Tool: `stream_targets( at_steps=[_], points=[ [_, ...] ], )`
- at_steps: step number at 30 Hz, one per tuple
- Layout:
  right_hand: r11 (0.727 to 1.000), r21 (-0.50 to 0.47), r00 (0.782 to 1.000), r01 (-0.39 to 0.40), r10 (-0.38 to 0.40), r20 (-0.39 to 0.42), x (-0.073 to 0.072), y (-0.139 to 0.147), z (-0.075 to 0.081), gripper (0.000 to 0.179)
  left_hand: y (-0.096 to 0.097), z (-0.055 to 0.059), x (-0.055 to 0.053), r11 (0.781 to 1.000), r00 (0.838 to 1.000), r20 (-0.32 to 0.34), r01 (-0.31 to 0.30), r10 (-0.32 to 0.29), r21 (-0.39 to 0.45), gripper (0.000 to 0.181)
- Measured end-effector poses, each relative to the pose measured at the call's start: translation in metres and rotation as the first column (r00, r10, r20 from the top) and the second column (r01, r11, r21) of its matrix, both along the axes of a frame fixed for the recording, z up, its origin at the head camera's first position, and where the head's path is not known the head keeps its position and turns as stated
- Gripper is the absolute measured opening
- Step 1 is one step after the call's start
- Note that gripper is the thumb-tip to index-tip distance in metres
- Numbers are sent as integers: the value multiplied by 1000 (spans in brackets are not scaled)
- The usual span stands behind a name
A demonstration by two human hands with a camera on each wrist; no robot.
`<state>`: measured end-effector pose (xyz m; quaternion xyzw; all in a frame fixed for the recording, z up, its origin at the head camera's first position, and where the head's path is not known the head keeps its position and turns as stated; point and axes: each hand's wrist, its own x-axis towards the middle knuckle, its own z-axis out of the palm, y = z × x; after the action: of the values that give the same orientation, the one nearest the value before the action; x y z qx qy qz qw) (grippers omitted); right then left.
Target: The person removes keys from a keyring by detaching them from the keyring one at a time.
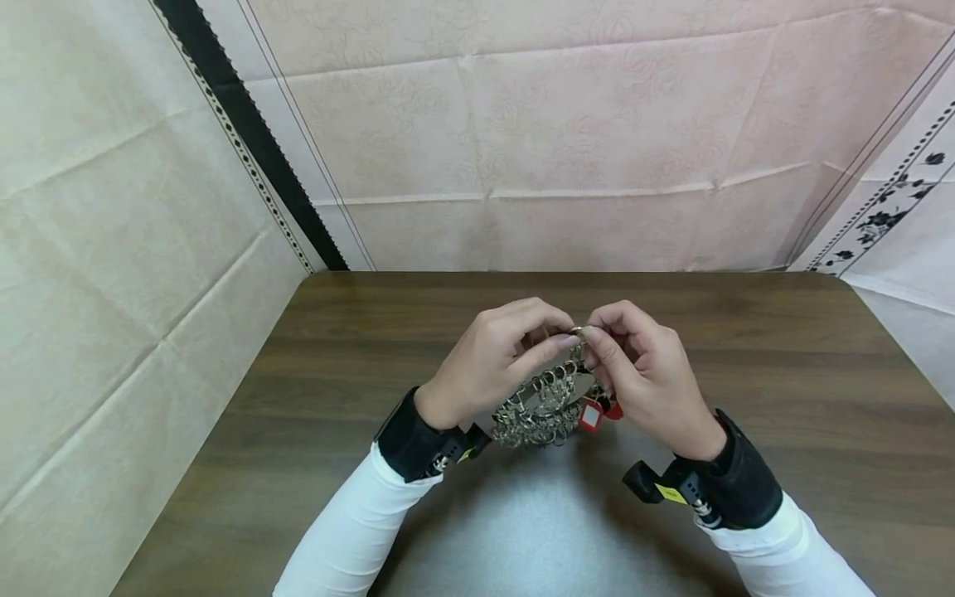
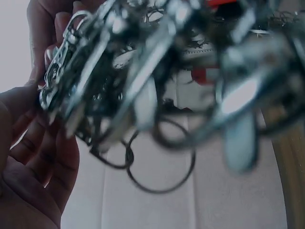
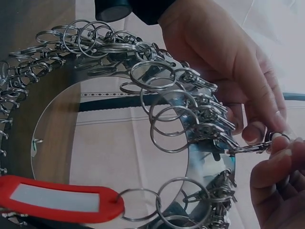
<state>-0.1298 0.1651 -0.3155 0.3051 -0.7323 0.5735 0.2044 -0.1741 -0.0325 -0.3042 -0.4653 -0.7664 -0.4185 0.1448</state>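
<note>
A round metal hoop (image 3: pixel 196 164) is hung all round with silver swivel clasps and key rings (image 3: pixel 174 126). My left hand (image 1: pixel 496 352) and my right hand (image 1: pixel 645 373) meet above its far side. The fingertips of both pinch one small key ring (image 3: pixel 280 135) at the end of a swivel clasp (image 3: pixel 252 149), which stretches outward from the hoop. A red key tag (image 3: pixel 62 199) with a white label hangs from linked rings near the right hand. In the left wrist view, blurred clasps (image 2: pixel 143 71) cover much of the scene, and the left hand's fingertips are partly hidden.
The brown wooden table (image 1: pixel 358 348) lies beneath the hands and the hoop. Pale patterned cloth (image 1: pixel 597 124) hangs behind the table's far edge and along its sides. Black bands with cameras (image 1: pixel 734 489) sit on both wrists.
</note>
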Motion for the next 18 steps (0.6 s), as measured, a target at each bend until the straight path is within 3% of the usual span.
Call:
stream_targets(
  at_steps=[10,18],
  points=[
    [999,33,999,-43,42,27,1,2,2,8,4,-2,1,998,1000,-15,13,-13,60,9],
    [990,127,996,65,-73,60,-1,9,8,10,4,0,1,991,996,-69,-50,59,124,8]
  ],
)
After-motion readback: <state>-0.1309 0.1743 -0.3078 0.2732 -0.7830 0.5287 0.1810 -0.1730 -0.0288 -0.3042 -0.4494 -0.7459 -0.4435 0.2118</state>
